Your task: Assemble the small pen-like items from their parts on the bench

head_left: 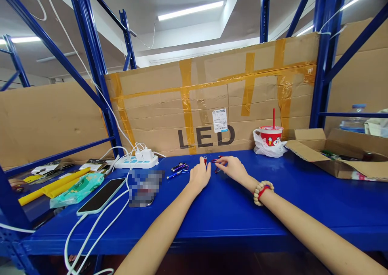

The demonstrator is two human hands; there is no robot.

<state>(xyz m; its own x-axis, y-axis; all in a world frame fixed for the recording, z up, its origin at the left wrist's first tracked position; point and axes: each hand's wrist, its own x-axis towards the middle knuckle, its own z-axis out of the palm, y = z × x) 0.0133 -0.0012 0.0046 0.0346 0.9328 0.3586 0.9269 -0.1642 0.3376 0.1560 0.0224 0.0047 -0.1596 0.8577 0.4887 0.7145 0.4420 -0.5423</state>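
Items [214,160], small, red, at 2 hands [200,175] [235,170]

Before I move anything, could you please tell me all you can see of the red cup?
The red cup stands upright on the blue tabletop, in front of the cardboard sheet and left of the open box. It carries an ice-cream cone print and a white cartoon figure. A lid covers it, with a red straw standing up through it. A crumpled, whitish bag, seemingly thin plastic, surrounds its lower part. Neither of the hands touches it; its contents cannot be seen.
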